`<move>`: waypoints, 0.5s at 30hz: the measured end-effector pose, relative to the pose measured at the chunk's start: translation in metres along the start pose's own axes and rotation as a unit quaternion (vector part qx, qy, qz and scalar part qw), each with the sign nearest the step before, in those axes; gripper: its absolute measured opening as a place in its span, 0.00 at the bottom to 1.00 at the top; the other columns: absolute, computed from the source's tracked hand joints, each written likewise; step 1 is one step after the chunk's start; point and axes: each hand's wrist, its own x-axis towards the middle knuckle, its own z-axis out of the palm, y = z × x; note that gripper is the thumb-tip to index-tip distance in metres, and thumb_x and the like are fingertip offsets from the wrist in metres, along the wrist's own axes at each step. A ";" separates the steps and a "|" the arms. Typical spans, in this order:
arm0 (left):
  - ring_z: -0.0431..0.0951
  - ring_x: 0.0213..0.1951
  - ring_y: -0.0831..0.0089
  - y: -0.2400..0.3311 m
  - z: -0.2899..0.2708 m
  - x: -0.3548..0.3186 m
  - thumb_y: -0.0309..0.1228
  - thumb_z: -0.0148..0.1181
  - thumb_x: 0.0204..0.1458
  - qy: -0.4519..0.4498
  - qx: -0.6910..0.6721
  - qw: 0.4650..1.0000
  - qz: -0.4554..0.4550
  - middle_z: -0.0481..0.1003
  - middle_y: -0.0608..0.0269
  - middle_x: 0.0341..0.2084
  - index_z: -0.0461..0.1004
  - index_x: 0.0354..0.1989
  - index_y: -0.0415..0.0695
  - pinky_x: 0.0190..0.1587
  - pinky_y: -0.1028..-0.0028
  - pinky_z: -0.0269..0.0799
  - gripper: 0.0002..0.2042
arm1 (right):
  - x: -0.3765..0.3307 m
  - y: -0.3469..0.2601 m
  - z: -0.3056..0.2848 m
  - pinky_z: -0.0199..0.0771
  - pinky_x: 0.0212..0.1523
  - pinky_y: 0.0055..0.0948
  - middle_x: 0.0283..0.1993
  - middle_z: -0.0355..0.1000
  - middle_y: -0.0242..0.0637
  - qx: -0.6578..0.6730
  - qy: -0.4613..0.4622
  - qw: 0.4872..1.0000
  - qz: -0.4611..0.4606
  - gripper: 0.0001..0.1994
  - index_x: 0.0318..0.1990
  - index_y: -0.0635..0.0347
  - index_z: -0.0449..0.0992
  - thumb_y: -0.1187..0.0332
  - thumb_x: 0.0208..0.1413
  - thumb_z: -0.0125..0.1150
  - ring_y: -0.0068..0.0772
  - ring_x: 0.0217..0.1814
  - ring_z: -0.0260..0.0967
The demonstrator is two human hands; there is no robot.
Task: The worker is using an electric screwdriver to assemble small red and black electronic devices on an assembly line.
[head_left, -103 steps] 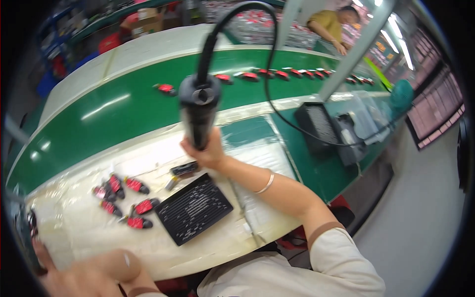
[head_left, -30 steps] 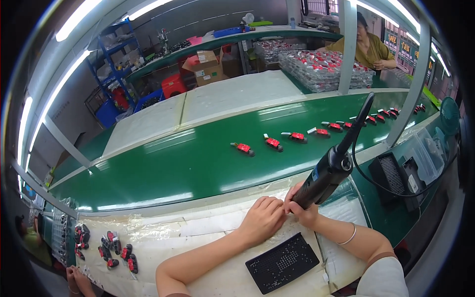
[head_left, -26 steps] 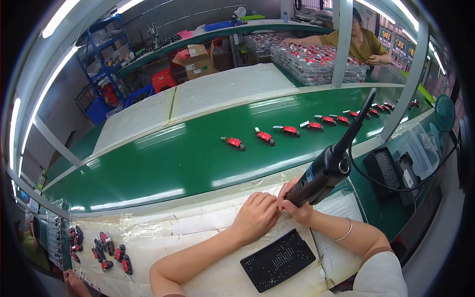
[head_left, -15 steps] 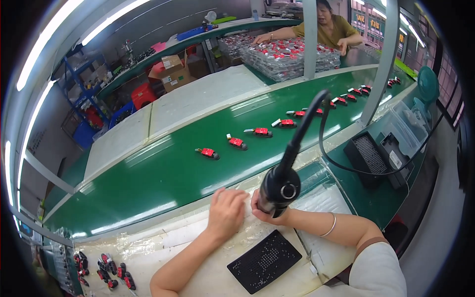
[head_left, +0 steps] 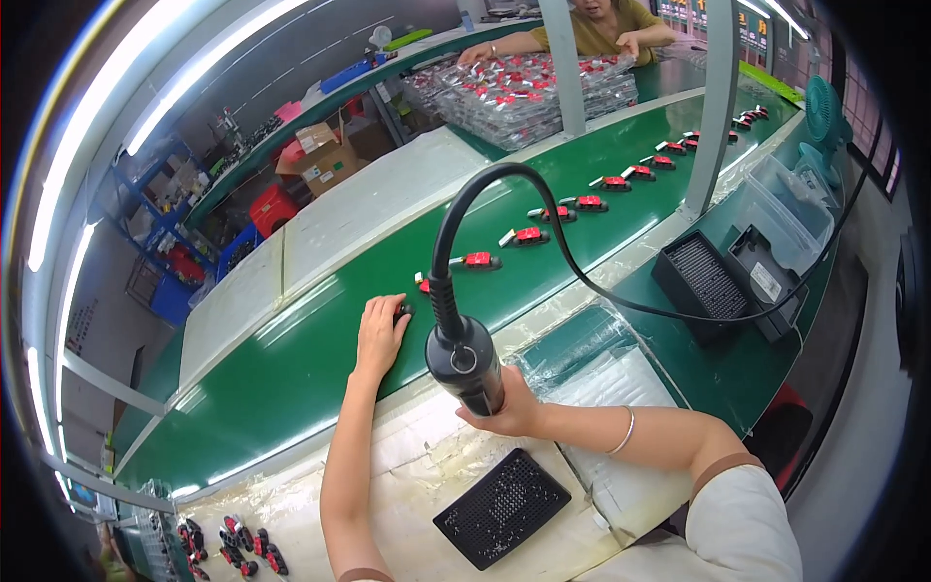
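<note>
- Moving away from the right hand (head_left: pixel 511 403) since the earlier frame, the left hand (head_left: pixel 378 338) is now reaching onto the green conveyor (head_left: pixel 262 390), and the whole view is shifting with the head.
- Nearest, a black tray (head_left: pixel 548 490) is lying tilted across the pale worktop (head_left: pixel 402 490), holding small pale bits, probably screws.
- Above it, the right hand is wrapping its fingers firmly around an electric screwdriver (head_left: pixel 464 364), whose black cable (head_left: pixel 504 169) is arching up and away to the right.
- At lower left, a loose cluster of red-and-black units (head_left: pixel 276 560) is sitting on the worktop.
- Farther out, the left fingers are curling over a dark-ended piece (head_left: pixel 403 311) at the conveyor; most of it is hiding under the hand, so whether they are pinching or letting go, I cannot tell.
- Just beyond, a row of similar red-and-black units (head_left: pixel 530 237) is stretching up the conveyor.
- In my judgement, handling this well is asking for a low, gentle touch, a gap from the next unit, and a screwdriver and cable staying clear of the row.
- Farthest, a co-worker (head_left: pixel 613 27) is leaning over stacked clear trays.
</note>
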 end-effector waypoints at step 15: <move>0.67 0.49 0.60 0.029 -0.035 0.060 0.27 0.66 0.34 -0.244 -0.019 0.970 -0.002 0.69 0.59 0.42 0.74 0.34 0.47 0.49 0.63 0.63 0.14 | 0.006 0.003 0.000 0.70 0.27 0.27 0.23 0.70 0.38 -0.033 -0.004 0.997 -0.076 0.18 0.36 0.60 0.66 0.70 0.37 0.66 0.36 0.23 0.71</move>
